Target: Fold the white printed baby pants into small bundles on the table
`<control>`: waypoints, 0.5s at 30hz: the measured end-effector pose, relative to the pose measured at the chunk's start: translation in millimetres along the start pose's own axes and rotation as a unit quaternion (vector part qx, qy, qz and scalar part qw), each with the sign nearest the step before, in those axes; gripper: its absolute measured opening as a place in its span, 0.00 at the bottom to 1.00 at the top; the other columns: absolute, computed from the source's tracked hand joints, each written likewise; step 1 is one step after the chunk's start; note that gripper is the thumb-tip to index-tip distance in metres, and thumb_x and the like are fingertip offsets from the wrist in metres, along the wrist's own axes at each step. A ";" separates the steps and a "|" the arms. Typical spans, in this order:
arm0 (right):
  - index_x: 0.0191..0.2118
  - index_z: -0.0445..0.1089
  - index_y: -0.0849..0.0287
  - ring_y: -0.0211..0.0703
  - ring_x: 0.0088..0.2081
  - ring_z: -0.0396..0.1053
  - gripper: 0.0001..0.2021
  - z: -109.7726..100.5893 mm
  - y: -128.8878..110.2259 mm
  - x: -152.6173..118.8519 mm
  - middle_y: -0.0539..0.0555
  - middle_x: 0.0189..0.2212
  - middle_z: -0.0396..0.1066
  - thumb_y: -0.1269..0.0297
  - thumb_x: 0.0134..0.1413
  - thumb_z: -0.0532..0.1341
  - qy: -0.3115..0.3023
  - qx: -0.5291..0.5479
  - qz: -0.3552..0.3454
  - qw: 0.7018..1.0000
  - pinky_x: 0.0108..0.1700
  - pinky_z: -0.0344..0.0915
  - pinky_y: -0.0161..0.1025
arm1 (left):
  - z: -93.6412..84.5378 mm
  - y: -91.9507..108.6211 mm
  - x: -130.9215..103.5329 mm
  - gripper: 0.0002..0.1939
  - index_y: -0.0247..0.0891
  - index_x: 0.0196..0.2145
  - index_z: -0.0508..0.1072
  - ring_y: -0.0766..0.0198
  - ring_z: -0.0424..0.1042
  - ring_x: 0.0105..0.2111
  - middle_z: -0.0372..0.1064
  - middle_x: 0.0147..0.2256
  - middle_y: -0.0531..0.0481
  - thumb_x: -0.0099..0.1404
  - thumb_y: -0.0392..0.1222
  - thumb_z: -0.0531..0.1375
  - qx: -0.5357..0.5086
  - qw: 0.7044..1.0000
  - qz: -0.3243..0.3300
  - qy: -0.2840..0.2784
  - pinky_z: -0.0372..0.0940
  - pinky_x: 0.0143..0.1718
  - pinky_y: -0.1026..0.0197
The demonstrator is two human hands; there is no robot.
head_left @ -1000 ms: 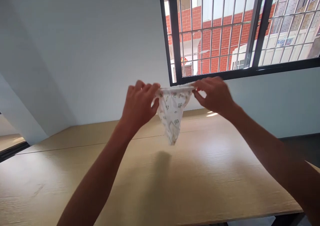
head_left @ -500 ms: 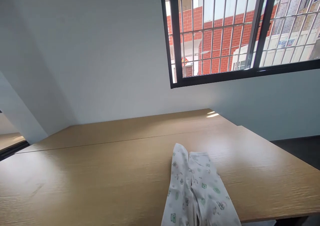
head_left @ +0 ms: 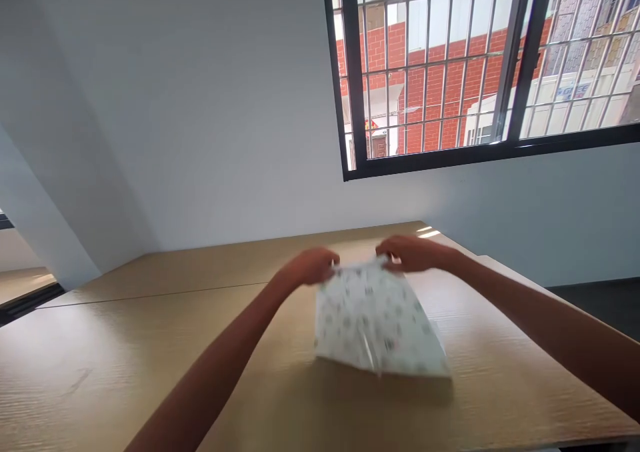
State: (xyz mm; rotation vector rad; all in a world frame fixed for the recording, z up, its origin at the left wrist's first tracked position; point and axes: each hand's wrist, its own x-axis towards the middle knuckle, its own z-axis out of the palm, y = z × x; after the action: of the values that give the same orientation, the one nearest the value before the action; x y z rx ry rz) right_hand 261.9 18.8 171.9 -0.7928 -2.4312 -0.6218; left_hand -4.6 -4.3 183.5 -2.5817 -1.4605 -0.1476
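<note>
White printed pants (head_left: 370,319) with small green and grey figures hang or lie spread between my hands, above the middle right of the wooden table (head_left: 190,359). My left hand (head_left: 314,265) is closed on the far left corner of the cloth. At the far right corner, my right hand (head_left: 407,253) pinches the same edge. The near edge of the pants casts a shadow on the tabletop, and a crease runs down near its middle. Motion blurs the cloth, so whether its near edge touches the table I cannot tell.
A pale wall (head_left: 225,119) stands behind the table. At the upper right is a black-framed window (head_left: 430,162) with metal bars (head_left: 428,52). The table's right edge slants away beneath my right forearm, with dark floor (head_left: 595,299) beyond it.
Both my hands have come into view and taken hold of the pants. The two legs, laid out pointing away before, now show as one shorter, wider piece farther from me.
</note>
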 end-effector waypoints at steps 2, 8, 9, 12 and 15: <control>0.30 0.71 0.59 0.36 0.24 0.65 0.02 -2.3 30.7 35.9 0.48 0.24 0.69 0.71 0.48 0.60 -0.027 -0.023 0.009 0.999 0.32 0.60 0.36 | -20.3 -12.6 38.8 0.13 0.37 0.43 0.74 0.54 0.70 0.39 0.71 0.37 0.42 0.61 0.31 0.56 0.041 0.996 -0.046 0.070 0.62 0.41 0.54; 0.34 0.69 0.64 0.41 0.29 0.64 0.07 -77.7 76.1 86.9 0.55 0.32 0.69 0.68 0.49 0.57 0.089 -0.217 0.124 0.964 0.36 0.58 0.43 | -91.7 -0.2 78.4 0.24 0.36 0.57 0.60 0.48 0.61 0.51 0.68 0.44 0.40 0.63 0.31 0.54 0.101 0.958 -0.047 0.263 0.56 0.49 0.45; 0.34 0.69 0.65 0.40 0.30 0.63 0.08 -95.4 73.5 84.5 0.56 0.33 0.69 0.67 0.51 0.56 0.130 -0.215 0.118 0.961 0.35 0.57 0.42 | -102.0 8.1 74.2 0.24 0.36 0.58 0.59 0.48 0.61 0.51 0.67 0.45 0.40 0.64 0.32 0.54 0.102 0.950 -0.035 0.293 0.56 0.49 0.45; 0.35 0.67 0.65 0.39 0.32 0.62 0.10 -136.6 46.2 63.6 0.55 0.32 0.66 0.65 0.55 0.51 0.207 -0.186 0.077 0.957 0.33 0.56 0.39 | -120.4 32.0 49.0 0.25 0.36 0.58 0.57 0.49 0.61 0.51 0.66 0.47 0.42 0.64 0.34 0.54 0.071 0.936 -0.004 0.344 0.56 0.50 0.45; 0.35 0.66 0.60 0.41 0.29 0.61 0.06 -133.4 -8.7 25.3 0.53 0.30 0.66 0.70 0.50 0.54 0.200 -0.131 -0.003 0.971 0.33 0.58 0.40 | -102.8 43.1 12.4 0.24 0.38 0.58 0.57 0.51 0.62 0.51 0.66 0.49 0.44 0.65 0.37 0.54 0.019 0.940 0.028 0.339 0.58 0.51 0.47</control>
State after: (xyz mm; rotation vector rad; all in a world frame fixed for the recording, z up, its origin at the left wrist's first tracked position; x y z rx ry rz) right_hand 281.0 -51.3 286.9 -0.6830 -2.0081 -1.0149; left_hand 38.5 -35.9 282.1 -2.1887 -1.1026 -0.8863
